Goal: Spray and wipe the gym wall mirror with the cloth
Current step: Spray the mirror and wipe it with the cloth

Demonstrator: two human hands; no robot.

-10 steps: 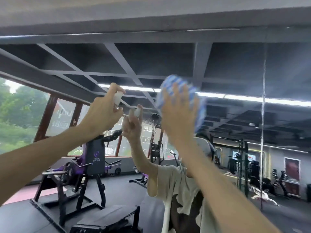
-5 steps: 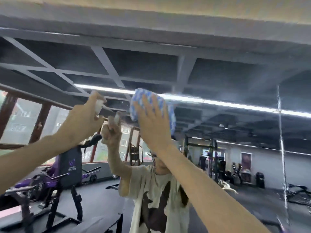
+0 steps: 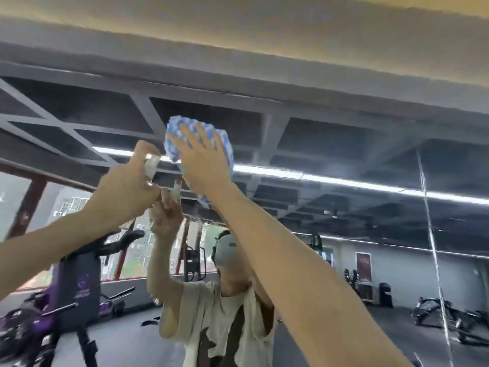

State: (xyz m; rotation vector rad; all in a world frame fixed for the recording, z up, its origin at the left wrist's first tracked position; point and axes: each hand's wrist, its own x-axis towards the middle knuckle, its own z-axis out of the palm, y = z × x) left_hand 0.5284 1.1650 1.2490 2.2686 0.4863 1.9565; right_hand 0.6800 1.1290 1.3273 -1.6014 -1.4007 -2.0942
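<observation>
The wall mirror (image 3: 330, 144) fills most of the view and reflects the gym and a person in a light shirt. My right hand (image 3: 203, 162) presses a blue and white cloth (image 3: 174, 133) flat against the glass high up, fingers spread. Just left of it, my left hand (image 3: 124, 189) grips a small white spray bottle (image 3: 152, 165), with its nozzle close to the mirror. The bottle's body is mostly hidden inside my fist.
A vertical seam (image 3: 430, 226) between mirror panels runs down the right side. The mirror's top edge meets a grey wall band (image 3: 238, 67) below the ceiling. Purple gym machines (image 3: 74, 292) appear in the reflection at lower left.
The cloth under my right hand has slid up and left across the glass, closer to the spray bottle. My view has tilted upward toward the mirror's top edge.
</observation>
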